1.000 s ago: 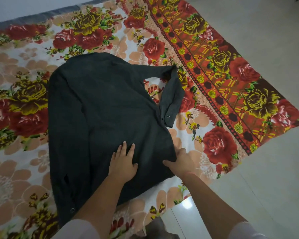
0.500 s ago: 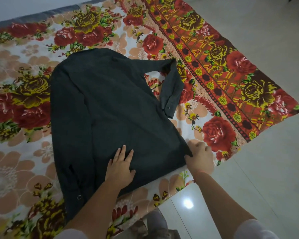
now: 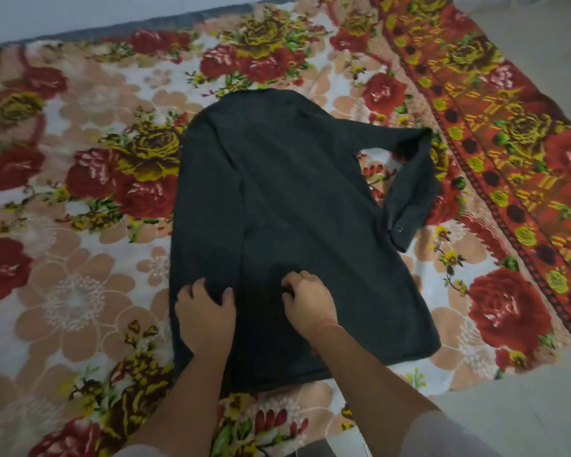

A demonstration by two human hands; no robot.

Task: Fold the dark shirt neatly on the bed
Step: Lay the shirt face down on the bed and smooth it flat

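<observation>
The dark shirt [image 3: 297,199] lies flat on the floral blanket [image 3: 80,291], collar end away from me and hem towards me. Its left side is folded inward over the body. The right sleeve [image 3: 409,179] sticks out to the right and bends back, its buttoned cuff lying beside the body. My left hand [image 3: 205,311] rests on the lower left of the shirt, fingers curled into the folded panel. My right hand [image 3: 307,301] sits near the lower middle, fingers curled and pinching the cloth.
The blanket's red and yellow patterned border [image 3: 495,153] runs along the right. Pale tiled floor [image 3: 524,407] lies beyond the blanket's right and near edges. A pale wall [image 3: 80,11] stands at the far side.
My right hand left the shirt's right hem corner and came to the lower middle. My left hand slid left and its flat fingers curled. The shirt's lower right edge now lies spread flat.
</observation>
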